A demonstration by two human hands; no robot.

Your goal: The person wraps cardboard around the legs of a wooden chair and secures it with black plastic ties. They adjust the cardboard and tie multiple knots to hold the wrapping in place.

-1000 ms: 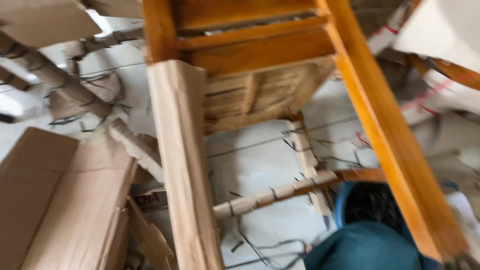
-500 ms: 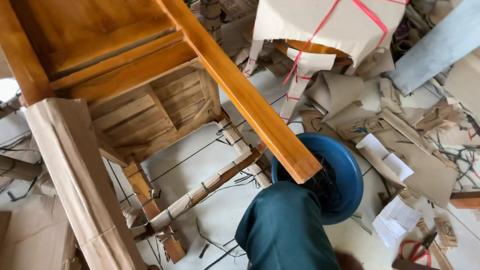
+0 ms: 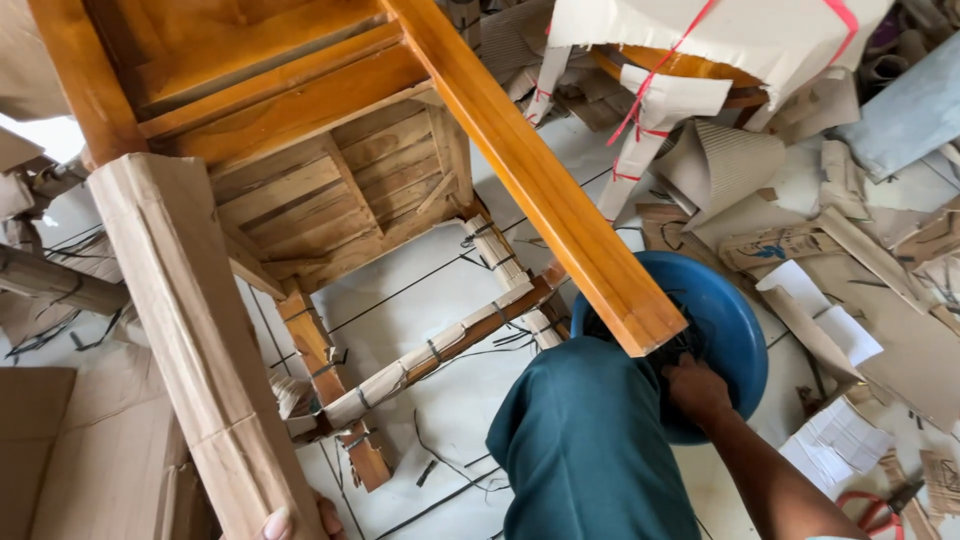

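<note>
A wooden chair (image 3: 300,110) is tipped over in front of me, legs toward me. One leg is wrapped in brown cardboard (image 3: 190,340); my left hand (image 3: 292,522) grips its lower end, only fingertips showing. A bare varnished leg (image 3: 540,180) runs diagonally to the right. Beyond its end sits a blue plastic basin (image 3: 735,330) holding a tangle of black ties (image 3: 690,345). My right hand (image 3: 697,388) reaches into the basin onto the ties, its fingers hidden among them. My knee in teal trousers (image 3: 590,450) is below.
Cardboard scraps and corrugated rolls (image 3: 720,160) litter the white tiled floor at right. A cardboard-wrapped piece with red strapping (image 3: 720,40) stands at the top right. Red-handled scissors (image 3: 880,500) lie at the bottom right. Flat cardboard sheets (image 3: 70,450) lie at left.
The view has swung right and down a little. My right arm has come into view and reached into the blue basin. My left fingertips now show at the wrapped leg.
</note>
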